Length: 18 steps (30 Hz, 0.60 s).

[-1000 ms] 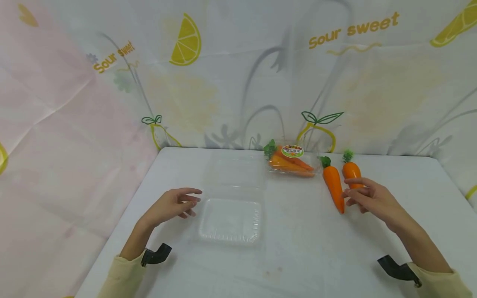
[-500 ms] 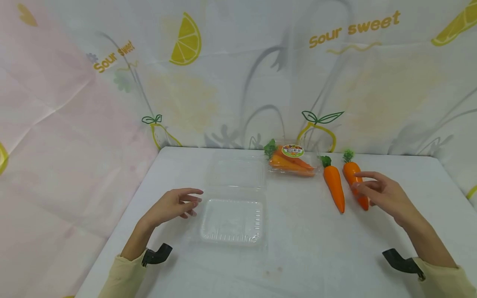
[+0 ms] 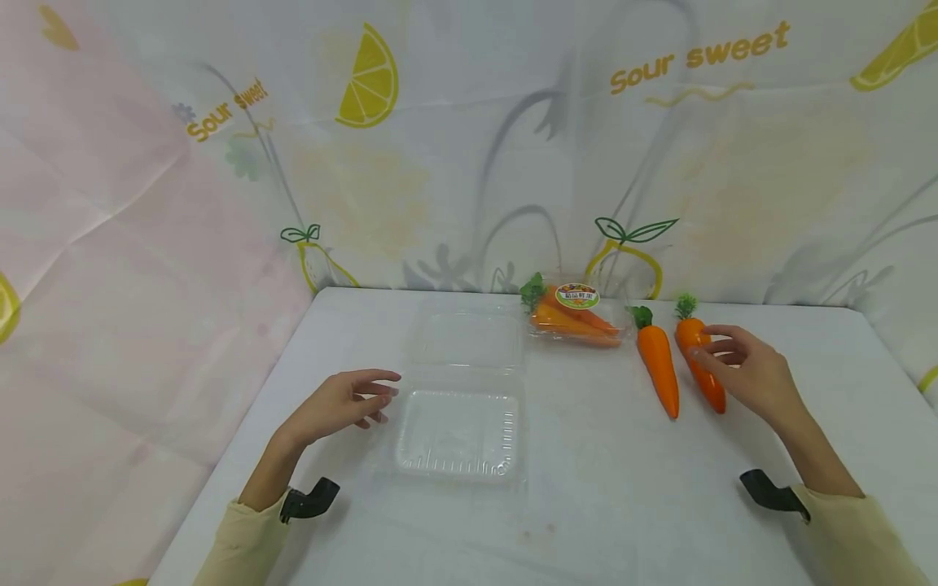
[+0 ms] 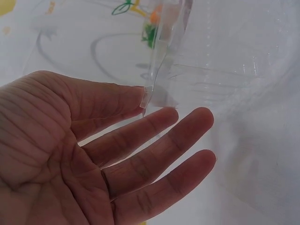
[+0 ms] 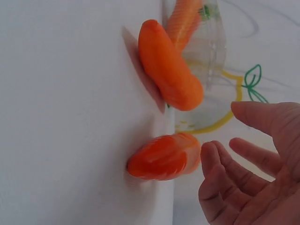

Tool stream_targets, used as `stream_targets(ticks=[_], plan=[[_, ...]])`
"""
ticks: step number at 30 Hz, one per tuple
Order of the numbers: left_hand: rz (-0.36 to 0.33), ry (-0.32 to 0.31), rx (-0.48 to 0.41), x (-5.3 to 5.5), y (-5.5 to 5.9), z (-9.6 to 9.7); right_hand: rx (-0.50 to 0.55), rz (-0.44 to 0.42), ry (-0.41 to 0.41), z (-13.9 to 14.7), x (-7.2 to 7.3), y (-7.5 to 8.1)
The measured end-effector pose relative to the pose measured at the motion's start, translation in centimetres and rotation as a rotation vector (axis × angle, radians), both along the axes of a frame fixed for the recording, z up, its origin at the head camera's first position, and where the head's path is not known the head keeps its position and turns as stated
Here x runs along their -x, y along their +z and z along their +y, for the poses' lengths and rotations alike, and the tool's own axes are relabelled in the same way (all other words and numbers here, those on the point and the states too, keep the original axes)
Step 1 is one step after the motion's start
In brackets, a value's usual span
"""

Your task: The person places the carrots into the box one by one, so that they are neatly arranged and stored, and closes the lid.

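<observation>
The rightmost carrot (image 3: pixel 711 389) is lying on the table (image 3: pixel 601 496); we are poising our right hand (image 3: pixel 756 373) over it, fingers loose, gripping nothing, seemingly to straddle its glossy taper. Our relaxed left hand (image 3: pixel 339 404) is flanking the open, ribbed clear-plastic container (image 3: pixel 456 431), presumably placed within reach; whether touching, we cannot tell.

Passage between open container (image 3: pixel 456 435), left carrot (image 3: pixel 659 370) — boxed carrots (image 3: pixel 563 322) block rear.

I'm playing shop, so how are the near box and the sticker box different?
The near box lies open; the sticker box looks closed. The near box is empty; the sticker box has carrots inside. Both are clear plastic.
</observation>
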State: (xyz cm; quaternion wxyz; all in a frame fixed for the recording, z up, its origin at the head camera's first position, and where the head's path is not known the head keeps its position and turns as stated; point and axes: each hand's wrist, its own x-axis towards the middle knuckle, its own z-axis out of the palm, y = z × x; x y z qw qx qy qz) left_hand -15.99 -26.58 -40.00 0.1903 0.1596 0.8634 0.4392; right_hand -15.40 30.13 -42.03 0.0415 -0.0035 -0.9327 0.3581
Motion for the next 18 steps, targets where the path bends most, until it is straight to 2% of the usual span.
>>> stream_targets(ticks=[3, 9, 18], plan=[[0.001, 0.0, -0.003, 0.1, 0.0, -0.1, -0.016, 0.006, -0.012, 0.1, 0.5, -0.2], [0.004, -0.001, -0.012, 0.1, -0.1, -0.3, -0.022, -0.071, -0.051, 0.4, 1.1, -0.5], [-0.02, -0.009, -0.041, 0.1, -0.4, -0.5, -0.045, -0.142, -0.089, 0.6, 1.6, -1.3]])
